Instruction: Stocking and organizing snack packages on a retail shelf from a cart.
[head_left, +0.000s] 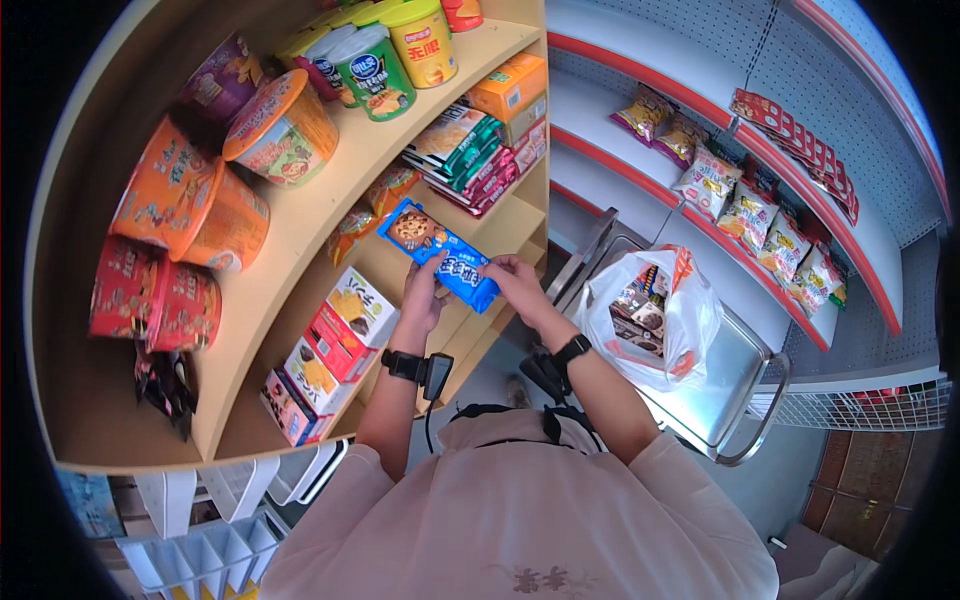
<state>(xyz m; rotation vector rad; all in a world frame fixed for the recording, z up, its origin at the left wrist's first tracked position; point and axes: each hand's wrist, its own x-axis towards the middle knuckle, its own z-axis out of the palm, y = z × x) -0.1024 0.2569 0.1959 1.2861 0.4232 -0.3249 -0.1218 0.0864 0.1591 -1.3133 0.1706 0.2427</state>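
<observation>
Both hands hold one blue cookie packet (442, 255) in front of the wooden shelf unit. My left hand (425, 291) grips its lower left edge, and my right hand (519, 285) pinches it near the right end. The packet lies slantwise, its printed cookie picture at the upper left end. Beyond it, green and dark red flat snack packs (469, 161) are stacked on a shelf. Left of my left hand stands a row of snack boxes (330, 352). Orange snack bags (352, 229) rest just left of the packet.
A white plastic bag (701, 322) with boxed cookies (637, 319) sits on a metal cart (739, 345) at the right. Behind the cart, a red-edged metal shelf (667, 184) holds chip bags (709, 184). Noodle tubs (281, 127) and snack canisters (375, 71) fill the upper wooden shelf (360, 169).
</observation>
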